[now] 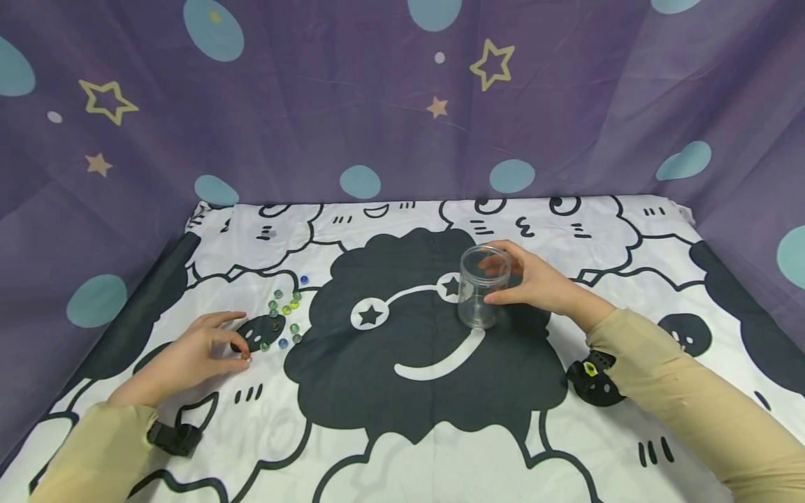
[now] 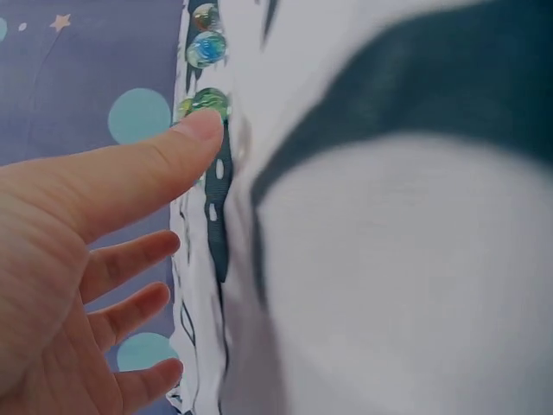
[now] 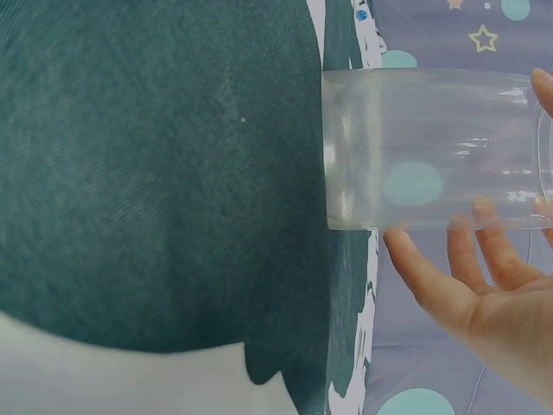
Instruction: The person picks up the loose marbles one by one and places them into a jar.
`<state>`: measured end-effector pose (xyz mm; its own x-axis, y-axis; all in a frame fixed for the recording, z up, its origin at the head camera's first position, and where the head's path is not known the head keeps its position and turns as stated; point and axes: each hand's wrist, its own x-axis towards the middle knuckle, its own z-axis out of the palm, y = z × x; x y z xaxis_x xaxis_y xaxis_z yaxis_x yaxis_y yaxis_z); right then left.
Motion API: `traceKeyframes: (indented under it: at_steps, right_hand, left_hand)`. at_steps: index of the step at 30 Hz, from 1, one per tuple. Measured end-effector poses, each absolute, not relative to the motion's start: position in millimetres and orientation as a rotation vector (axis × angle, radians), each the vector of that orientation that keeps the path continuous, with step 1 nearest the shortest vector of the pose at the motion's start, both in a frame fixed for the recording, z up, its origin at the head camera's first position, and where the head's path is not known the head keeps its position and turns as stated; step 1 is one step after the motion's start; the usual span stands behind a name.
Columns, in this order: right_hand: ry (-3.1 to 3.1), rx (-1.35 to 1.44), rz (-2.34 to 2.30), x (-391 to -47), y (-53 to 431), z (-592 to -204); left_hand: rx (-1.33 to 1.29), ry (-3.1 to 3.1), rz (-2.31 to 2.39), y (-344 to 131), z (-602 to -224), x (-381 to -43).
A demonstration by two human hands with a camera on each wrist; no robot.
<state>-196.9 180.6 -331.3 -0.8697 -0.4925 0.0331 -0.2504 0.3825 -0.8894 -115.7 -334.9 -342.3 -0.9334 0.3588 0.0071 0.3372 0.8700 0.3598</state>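
At the left of the head view, my left hand (image 1: 202, 349) is low over the cloth beside the loose marbles. Its thumb and index fingertips come close together; whether a marble is between them cannot be made out. In the left wrist view a green marble (image 2: 210, 102) shows just past the thumb tip, and the other fingers are loosely spread. A blue marble (image 1: 283, 343) and a green marble (image 1: 265, 346) lie nearest this hand. My right hand (image 1: 528, 279) holds a clear plastic jar (image 3: 432, 151) around its side. The jar is upright, its mouth uncovered, with no marble visible inside.
Several more marbles are scattered toward the back left, among them a yellow marble (image 1: 294, 304) and a far blue marble (image 1: 305, 279). A printed black-and-white cloth (image 1: 434, 412) covers the table. Behind its far edge hangs a purple curtain (image 1: 377, 105).
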Motion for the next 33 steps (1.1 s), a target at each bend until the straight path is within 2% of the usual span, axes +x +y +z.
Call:
traceKeyframes:
  at_steps: [18, 33]
  right_hand:
    - [2.407, -0.662, -1.479, -196.1, 180.6, -330.6]
    - [2.393, -0.661, -1.49, -196.8, 179.7, -330.9]
  left_hand:
    - [0.702, 3.029, 0.585, -310.1, -322.6, -126.6]
    - [1.055, 3.123, 0.633, -267.0, -312.1, -127.2]
